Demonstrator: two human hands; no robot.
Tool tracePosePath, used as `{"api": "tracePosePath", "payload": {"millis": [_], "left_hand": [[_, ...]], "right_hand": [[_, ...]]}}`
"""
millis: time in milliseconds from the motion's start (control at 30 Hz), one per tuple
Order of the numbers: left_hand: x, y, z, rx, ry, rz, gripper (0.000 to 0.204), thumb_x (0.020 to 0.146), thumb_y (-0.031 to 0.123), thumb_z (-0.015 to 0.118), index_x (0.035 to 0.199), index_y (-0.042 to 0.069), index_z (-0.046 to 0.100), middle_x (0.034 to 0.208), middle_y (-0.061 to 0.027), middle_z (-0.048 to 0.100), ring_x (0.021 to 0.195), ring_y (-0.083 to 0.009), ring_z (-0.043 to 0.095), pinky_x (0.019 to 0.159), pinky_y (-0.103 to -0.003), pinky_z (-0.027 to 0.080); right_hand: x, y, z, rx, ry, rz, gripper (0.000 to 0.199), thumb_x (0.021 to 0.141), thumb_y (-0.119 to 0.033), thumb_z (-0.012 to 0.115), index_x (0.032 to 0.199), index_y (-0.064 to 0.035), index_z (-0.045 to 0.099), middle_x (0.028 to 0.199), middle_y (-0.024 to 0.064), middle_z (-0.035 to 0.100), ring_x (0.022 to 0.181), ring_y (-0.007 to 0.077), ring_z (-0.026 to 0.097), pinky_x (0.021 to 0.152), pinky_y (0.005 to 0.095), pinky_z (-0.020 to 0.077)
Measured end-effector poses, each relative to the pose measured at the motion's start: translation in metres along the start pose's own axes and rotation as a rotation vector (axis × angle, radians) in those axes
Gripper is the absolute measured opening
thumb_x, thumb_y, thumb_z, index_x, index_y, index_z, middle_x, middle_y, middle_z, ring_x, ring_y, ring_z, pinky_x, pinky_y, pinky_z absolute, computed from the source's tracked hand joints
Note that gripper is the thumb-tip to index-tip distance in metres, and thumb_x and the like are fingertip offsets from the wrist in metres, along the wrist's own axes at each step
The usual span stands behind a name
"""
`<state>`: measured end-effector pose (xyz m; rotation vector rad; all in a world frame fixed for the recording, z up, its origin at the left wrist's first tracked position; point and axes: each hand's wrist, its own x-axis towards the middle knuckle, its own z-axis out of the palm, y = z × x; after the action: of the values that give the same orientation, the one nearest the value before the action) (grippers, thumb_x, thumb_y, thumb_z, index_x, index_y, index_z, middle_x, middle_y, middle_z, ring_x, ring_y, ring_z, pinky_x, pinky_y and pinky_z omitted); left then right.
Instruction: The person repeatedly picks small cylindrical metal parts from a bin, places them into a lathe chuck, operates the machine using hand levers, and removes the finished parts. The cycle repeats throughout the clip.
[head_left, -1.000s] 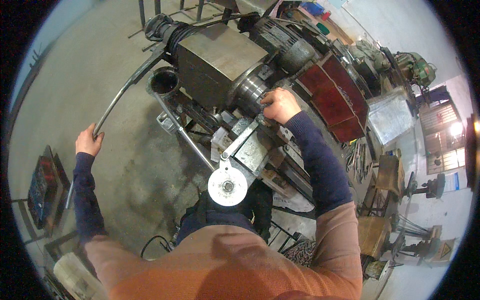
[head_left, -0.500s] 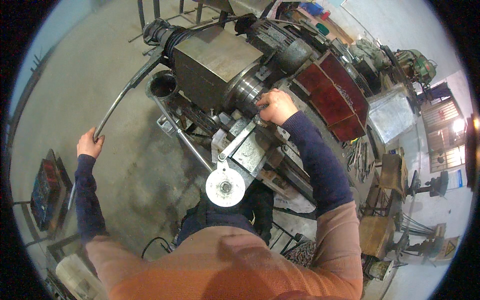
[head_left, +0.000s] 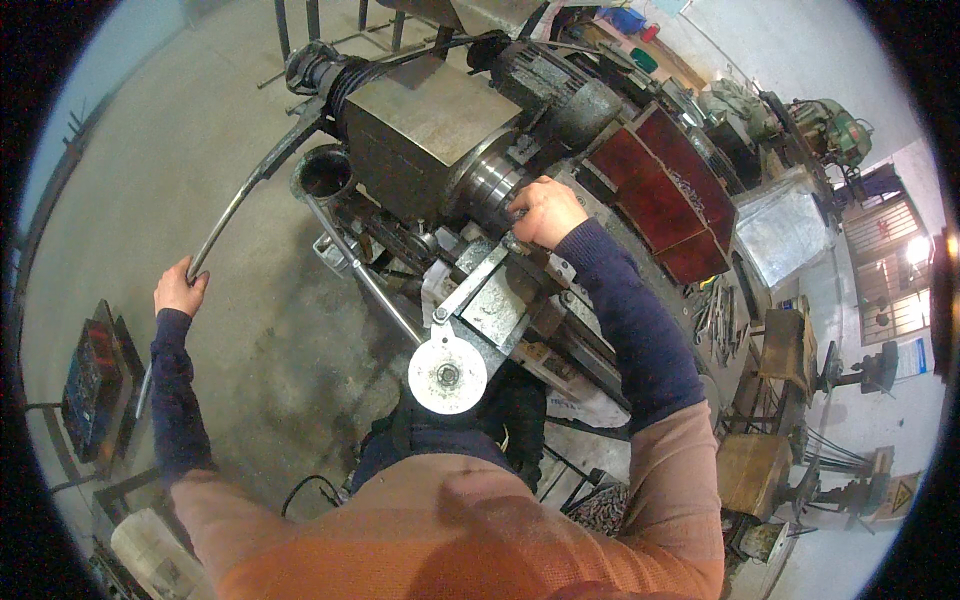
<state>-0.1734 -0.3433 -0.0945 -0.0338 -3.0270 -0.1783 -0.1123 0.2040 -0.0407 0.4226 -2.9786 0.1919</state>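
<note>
My left hand [head_left: 180,288] is closed around a long metal lever [head_left: 240,198] that slopes up to the far left end of a lathe-like machine [head_left: 435,105]. Beside the shiny round chuck [head_left: 490,180], my right hand [head_left: 550,212] is closed, with its fingertips curled down at the chuck's front face. What those fingers hold, if anything, is hidden by the hand. A metal slide block [head_left: 497,312] lies just nearer than the right hand. At its near end is a pale round disc [head_left: 447,375] with a nut in its middle, close to my body.
Right of the chuck stands a dark red tray [head_left: 665,190] with metal bits on it. Several wrenches [head_left: 715,318] lie on the bench nearby. A motor [head_left: 560,90] sits behind the machine. An open pipe end [head_left: 326,172] juts out at its left. A dark crate [head_left: 92,375] is far left.
My right hand has shifted very slightly left at the chuck. The left hand keeps its grip on the lever in the same place.
</note>
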Motion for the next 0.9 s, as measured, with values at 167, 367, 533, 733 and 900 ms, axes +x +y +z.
{"api": "tracePosePath", "payload": {"millis": [167,367,533,733,900], "left_hand": [[-0.001,0.001,-0.001,-0.001,-0.003,-0.001,0.031,0.075,0.033,0.061,0.088,0.006,0.057,0.075,-0.0172,0.06,0.074,-0.0355,0.058,0.064,-0.044,0.045],[0.0,0.002,-0.002,0.022,-0.025,-0.022,0.031,0.074,0.034,0.061,0.088,0.006,0.057,0.077,-0.0176,0.06,0.077,-0.0371,0.058,0.065,-0.045,0.045],[0.0,0.006,-0.006,-0.02,-0.056,-0.045,0.032,0.074,0.034,0.061,0.09,0.006,0.058,0.08,-0.017,0.061,0.079,-0.0368,0.058,0.066,-0.044,0.045],[-0.013,0.011,0.001,0.011,0.081,-0.056,0.037,0.073,0.035,0.061,0.101,0.01,0.056,0.08,-0.0149,0.063,0.08,-0.0347,0.06,0.068,-0.044,0.047],[-0.046,0.054,-0.002,0.099,0.052,-0.154,0.037,0.075,0.034,0.059,0.104,0.012,0.055,0.077,-0.0123,0.063,0.075,-0.0324,0.062,0.065,-0.043,0.049]], "right_hand": [[0.003,-0.005,-0.008,-0.071,-0.089,0.02,0.021,0.053,-0.022,0.063,0.07,-0.0099,0.068,0.073,0.0136,0.062,0.079,0.0333,0.056,0.07,0.042,0.0489],[-0.001,-0.003,-0.003,0.079,0.071,-0.015,0.025,0.054,-0.022,0.063,0.076,-0.0108,0.069,0.078,0.0136,0.063,0.081,0.0327,0.057,0.074,0.0412,0.048],[-0.001,-0.001,-0.002,0.062,0.047,-0.008,0.026,0.055,-0.022,0.064,0.078,-0.0106,0.07,0.079,0.0133,0.063,0.081,0.0324,0.057,0.075,0.0406,0.0475],[0.002,-0.001,-0.003,0.021,-0.014,0.007,0.027,0.055,-0.022,0.065,0.078,-0.0107,0.07,0.079,0.0133,0.064,0.081,0.0329,0.057,0.076,0.0407,0.0474],[0.001,-0.003,-0.003,-0.013,-0.008,0.0,0.029,0.055,-0.021,0.064,0.081,-0.0107,0.07,0.08,0.0132,0.064,0.082,0.0334,0.057,0.078,0.0393,0.0473]]}}
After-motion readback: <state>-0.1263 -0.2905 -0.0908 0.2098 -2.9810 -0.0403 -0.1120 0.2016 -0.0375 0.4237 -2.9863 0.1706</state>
